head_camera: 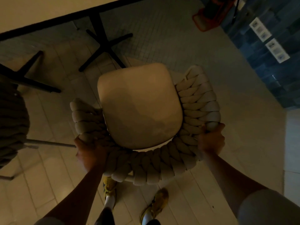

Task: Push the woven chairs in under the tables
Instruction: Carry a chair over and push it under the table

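A beige woven chair [139, 108] with a smooth seat cushion and a thick braided back stands directly below me. My left hand [88, 154] grips the braided back at its left rear. My right hand [211, 140] grips the back at its right rear. The light table [48, 12] with a dark edge runs across the top left. Its black cross-shaped base [103, 46] stands just beyond the chair's front edge. The chair's seat is outside the table edge.
A darker woven chair [11, 120] sits at the left edge, beside a second black table base [27, 75]. A blue tiled wall with white sockets [267, 39] rises at right. An orange object [211, 13] lies on the floor at top right. My feet stand behind the chair.
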